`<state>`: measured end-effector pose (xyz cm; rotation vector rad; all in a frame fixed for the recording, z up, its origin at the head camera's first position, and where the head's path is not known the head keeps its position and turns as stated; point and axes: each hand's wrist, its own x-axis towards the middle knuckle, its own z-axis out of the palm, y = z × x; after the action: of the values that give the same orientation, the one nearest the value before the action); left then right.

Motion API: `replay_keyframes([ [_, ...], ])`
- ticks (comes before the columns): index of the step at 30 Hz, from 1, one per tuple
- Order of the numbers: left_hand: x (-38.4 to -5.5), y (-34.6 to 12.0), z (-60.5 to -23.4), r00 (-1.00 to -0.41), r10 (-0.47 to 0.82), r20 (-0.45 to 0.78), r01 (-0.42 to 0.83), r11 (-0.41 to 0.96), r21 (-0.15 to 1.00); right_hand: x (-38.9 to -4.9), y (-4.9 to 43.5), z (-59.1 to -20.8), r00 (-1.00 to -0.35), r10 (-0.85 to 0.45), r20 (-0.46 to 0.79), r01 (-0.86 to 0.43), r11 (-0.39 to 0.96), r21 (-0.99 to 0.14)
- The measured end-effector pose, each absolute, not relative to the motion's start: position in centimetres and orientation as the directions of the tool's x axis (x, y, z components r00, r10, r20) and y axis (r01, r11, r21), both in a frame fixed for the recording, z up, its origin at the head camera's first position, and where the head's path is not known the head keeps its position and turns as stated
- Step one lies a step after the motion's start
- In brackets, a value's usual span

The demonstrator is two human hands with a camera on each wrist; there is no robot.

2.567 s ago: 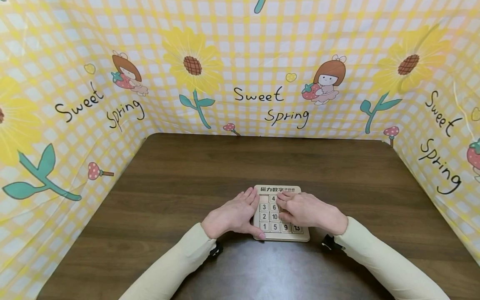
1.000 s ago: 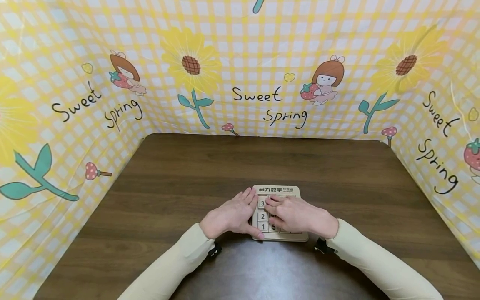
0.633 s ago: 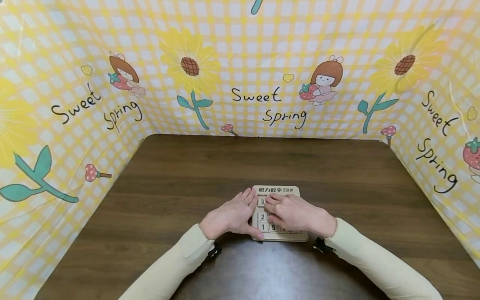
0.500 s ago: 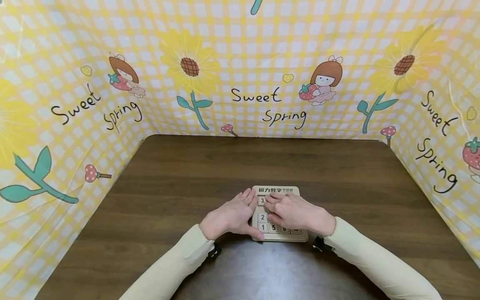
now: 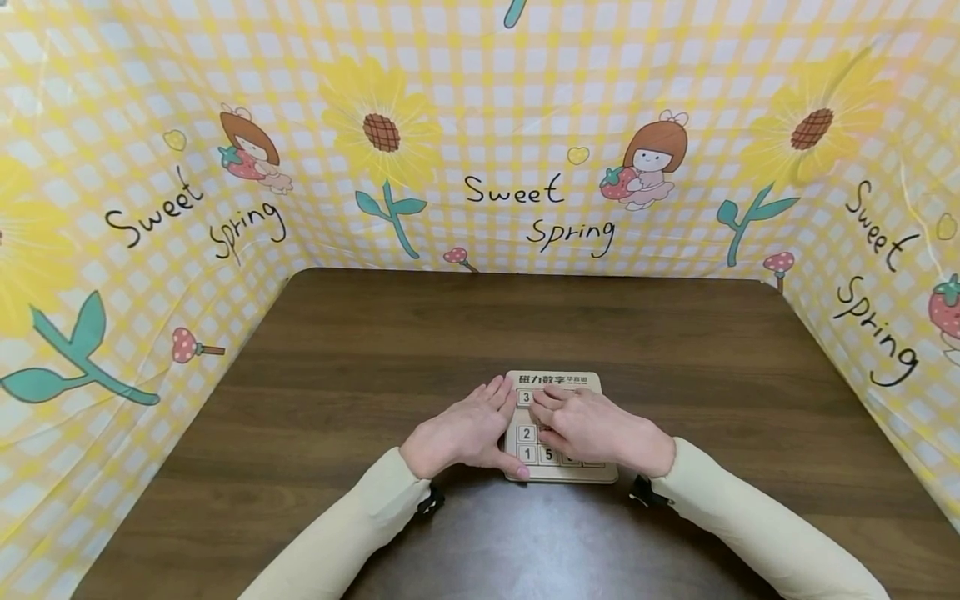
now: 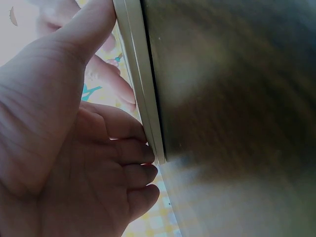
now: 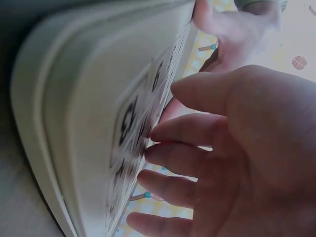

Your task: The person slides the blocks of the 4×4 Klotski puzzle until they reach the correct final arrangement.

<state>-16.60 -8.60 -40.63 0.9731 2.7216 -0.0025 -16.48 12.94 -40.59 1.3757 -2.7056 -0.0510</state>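
- Number puzzle [image 5: 566,475] flat on desk [image 5: 420,333]; left hand [image 5: 461,427] against it, thumb wide.
- Right hand [image 5: 592,423]: fingers nearly straight over tiles [image 5: 549,455].
- Tile-sliding, I'd judge; gap under tile 3 [image 5: 526,397] likely wants filling next.

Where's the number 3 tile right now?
In the head view, the number 3 tile sits in the top-left slot of the sliding number puzzle, between the left hand and right hand, a gap separating it from the number 2 tile below.

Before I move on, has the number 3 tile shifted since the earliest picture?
Yes: away from the person. The number 3 tile slid toward the board's printed heading, opening a gap above the number 2 tile.
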Motion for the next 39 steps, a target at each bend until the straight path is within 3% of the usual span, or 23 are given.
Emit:
replay_keyframes([
  [11,-16.5,-8.5,-40.7,-0.748,0.618,-0.242,0.619,0.781,0.08,-14.4,12.9,-39.9,-0.612,-0.79,-0.046,-0.791,0.612,0.012],
  [23,-16.5,-8.6,-40.5,-0.748,0.619,-0.24,0.616,0.782,0.094,-12.4,13.3,-39.9,-0.558,-0.828,-0.046,-0.83,0.557,0.035],
  [39,-16.6,-8.6,-40.5,-0.746,0.62,-0.245,0.616,0.781,0.1,-12.7,13.3,-40.0,-0.579,-0.812,-0.068,-0.815,0.58,0.008],
])
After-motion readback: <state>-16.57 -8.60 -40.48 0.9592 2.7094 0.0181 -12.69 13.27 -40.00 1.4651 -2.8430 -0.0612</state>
